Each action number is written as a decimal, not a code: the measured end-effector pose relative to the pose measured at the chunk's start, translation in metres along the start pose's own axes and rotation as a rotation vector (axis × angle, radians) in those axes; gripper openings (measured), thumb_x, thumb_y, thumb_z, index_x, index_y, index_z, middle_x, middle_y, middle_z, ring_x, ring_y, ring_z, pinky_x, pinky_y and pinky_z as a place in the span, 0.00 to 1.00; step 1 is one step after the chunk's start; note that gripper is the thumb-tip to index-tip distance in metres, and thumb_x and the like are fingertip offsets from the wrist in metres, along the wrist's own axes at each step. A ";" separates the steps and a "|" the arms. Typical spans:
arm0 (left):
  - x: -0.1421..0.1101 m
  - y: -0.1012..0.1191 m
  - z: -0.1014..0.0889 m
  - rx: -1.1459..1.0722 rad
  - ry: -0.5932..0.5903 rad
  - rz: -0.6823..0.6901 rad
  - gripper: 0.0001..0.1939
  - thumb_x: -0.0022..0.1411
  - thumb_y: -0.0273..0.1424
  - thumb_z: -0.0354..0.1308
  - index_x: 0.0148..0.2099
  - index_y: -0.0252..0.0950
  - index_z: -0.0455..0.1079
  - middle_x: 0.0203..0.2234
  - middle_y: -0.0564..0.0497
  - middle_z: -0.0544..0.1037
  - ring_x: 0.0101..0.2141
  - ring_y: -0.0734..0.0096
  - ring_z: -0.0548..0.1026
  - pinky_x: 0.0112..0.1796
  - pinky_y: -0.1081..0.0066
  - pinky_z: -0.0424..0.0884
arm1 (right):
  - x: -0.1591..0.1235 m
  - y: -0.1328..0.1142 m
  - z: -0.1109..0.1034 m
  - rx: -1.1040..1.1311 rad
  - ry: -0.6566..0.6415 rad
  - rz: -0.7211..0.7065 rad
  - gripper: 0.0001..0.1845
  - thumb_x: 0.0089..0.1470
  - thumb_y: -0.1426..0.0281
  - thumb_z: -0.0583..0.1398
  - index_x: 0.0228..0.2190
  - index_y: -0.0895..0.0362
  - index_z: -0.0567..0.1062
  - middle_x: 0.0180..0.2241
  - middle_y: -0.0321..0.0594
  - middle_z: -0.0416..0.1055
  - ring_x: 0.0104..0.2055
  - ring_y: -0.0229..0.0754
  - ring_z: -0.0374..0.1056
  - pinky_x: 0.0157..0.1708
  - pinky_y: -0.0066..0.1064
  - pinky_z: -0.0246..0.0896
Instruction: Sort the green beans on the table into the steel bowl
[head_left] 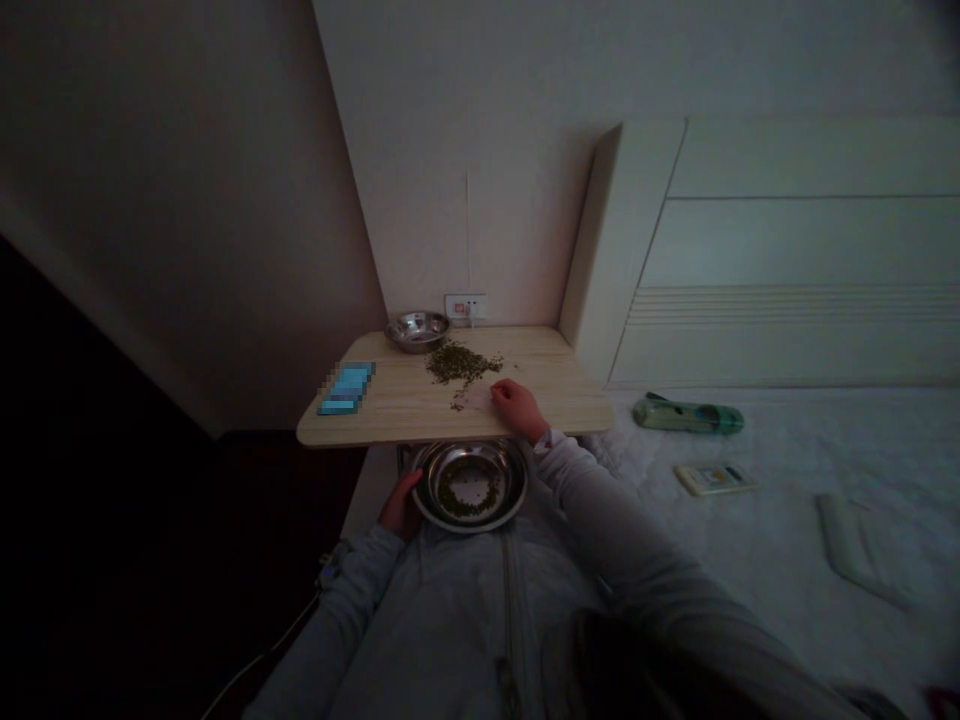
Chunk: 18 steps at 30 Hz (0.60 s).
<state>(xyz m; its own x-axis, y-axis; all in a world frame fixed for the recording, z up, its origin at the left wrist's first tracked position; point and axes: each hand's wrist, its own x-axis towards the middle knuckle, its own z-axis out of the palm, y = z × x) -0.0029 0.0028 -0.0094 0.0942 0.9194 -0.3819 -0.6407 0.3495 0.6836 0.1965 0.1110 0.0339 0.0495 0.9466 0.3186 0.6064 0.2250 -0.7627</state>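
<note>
Right hand [516, 408] curled over table [360, 425]; left hand [403, 507] holds nearer bowl [517, 482].

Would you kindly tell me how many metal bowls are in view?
2. The back bowl stands on the wooden table, toward its back left, near the wall; the front bowl is just past the table's near edge, its rim gripped by the left hand.

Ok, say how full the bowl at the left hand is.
Only thinly filled: green bits ring the bottom of the bowl, whose pale middle shows.
</note>
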 end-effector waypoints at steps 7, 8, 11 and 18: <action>-0.001 0.000 0.001 -0.021 0.008 -0.002 0.08 0.45 0.28 0.52 0.29 0.34 0.71 0.21 0.51 0.77 0.36 0.62 0.71 0.38 0.67 0.65 | -0.003 -0.004 -0.005 0.077 0.002 0.029 0.08 0.41 0.69 0.51 0.23 0.59 0.68 0.20 0.35 0.65 0.25 0.33 0.60 0.28 0.25 0.53; -0.001 0.000 0.001 -0.019 0.009 0.001 0.08 0.45 0.28 0.52 0.28 0.34 0.71 0.21 0.50 0.77 0.36 0.62 0.71 0.38 0.67 0.64 | -0.002 -0.004 -0.006 0.101 0.006 0.036 0.08 0.41 0.69 0.50 0.23 0.59 0.68 0.20 0.34 0.65 0.25 0.33 0.60 0.28 0.25 0.53; 0.000 0.000 0.000 -0.005 0.012 -0.022 0.07 0.45 0.28 0.52 0.26 0.33 0.71 0.20 0.49 0.77 0.37 0.61 0.71 0.39 0.67 0.64 | -0.002 -0.003 -0.006 0.161 0.008 0.044 0.08 0.41 0.69 0.51 0.23 0.59 0.67 0.20 0.34 0.65 0.25 0.33 0.60 0.28 0.25 0.53; -0.002 0.001 0.002 -0.021 0.022 -0.035 0.08 0.47 0.27 0.50 0.25 0.33 0.71 0.19 0.50 0.77 0.37 0.62 0.71 0.39 0.68 0.64 | -0.001 -0.001 -0.005 0.197 -0.044 0.010 0.08 0.42 0.68 0.51 0.24 0.58 0.68 0.20 0.34 0.66 0.25 0.33 0.61 0.29 0.25 0.54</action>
<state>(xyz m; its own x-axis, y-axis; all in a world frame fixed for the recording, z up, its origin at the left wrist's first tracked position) -0.0025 0.0019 -0.0071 0.1003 0.9024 -0.4191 -0.6534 0.3774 0.6562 0.1992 0.1084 0.0371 0.0174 0.9573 0.2885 0.4384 0.2521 -0.8627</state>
